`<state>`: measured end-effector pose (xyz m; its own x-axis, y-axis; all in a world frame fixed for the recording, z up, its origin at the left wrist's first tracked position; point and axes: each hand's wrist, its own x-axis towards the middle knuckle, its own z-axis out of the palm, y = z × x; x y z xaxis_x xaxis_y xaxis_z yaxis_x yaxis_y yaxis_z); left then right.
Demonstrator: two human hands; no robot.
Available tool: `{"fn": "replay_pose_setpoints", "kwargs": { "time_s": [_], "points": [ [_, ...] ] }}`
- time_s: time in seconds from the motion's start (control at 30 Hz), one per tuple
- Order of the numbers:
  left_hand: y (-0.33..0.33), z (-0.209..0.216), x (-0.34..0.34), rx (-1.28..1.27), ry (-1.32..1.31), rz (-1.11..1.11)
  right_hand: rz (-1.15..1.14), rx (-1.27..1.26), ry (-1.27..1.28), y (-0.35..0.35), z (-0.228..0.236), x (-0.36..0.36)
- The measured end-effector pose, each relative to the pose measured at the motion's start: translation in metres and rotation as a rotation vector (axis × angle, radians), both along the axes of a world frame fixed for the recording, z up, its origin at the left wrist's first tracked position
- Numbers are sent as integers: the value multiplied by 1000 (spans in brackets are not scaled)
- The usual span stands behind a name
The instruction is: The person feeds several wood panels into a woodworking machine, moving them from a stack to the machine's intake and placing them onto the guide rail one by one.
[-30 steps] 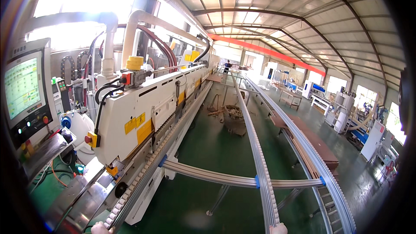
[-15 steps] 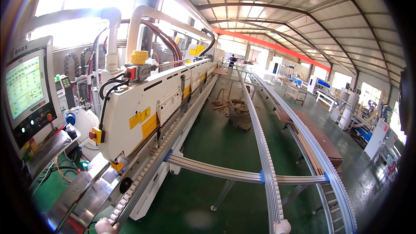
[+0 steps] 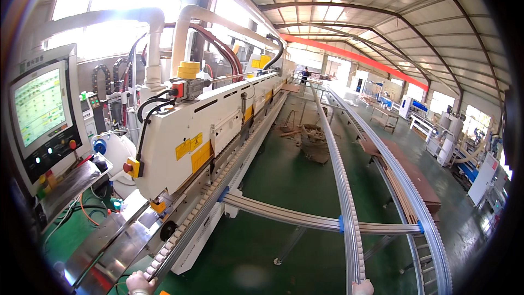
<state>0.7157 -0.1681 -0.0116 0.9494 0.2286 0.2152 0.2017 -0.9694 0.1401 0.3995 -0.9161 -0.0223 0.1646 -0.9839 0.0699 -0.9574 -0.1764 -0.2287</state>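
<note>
At the lower left, my left hand (image 3: pixel 140 283), in a pale glove, is closed at the near end of the roller rail (image 3: pixel 183 230) that runs along the white machine (image 3: pixel 173 159). My right hand (image 3: pixel 362 288) is cut off by the lower edge of the picture. Its fingers curl over the near end of the middle aluminium rail (image 3: pixel 345 199), which carries small white rollers on its side. A crossbar (image 3: pixel 284 214) with blue joints links the rails. Both hands show only in part.
A control panel with a lit screen (image 3: pixel 39 106) stands at left, by a red-and-yellow stop button (image 3: pixel 131 168). Between the rails, a sack of scraps (image 3: pixel 315 145) sits on the green floor. Brown boards (image 3: pixel 412 177) lie at right. A person (image 3: pixel 304 75) stands far off.
The whole scene has shifted right and slightly down in the picture, as my view turned a little left. Both hands stay at the rail ends.
</note>
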Motion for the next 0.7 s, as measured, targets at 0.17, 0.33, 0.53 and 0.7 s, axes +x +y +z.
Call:
{"fn": "replay_pose_setpoints", "kwargs": {
  "time_s": [0.17, 0.33, 0.53, 0.7],
  "points": [
    [-2, 5, -1, 14, 21, -4, 3, -17, -8, -5, -3, 0],
    [3, 2, -2, 20, 31, -4, 2, -26, -12, -6, -4, 0],
    [2, 3, 0, 42, 31, -14, -4, -37, -22, -6, -4, -3],
    [1, 6, -2, 51, 38, -18, -1, -37, -22, -6, -9, -9]
  ]
}}
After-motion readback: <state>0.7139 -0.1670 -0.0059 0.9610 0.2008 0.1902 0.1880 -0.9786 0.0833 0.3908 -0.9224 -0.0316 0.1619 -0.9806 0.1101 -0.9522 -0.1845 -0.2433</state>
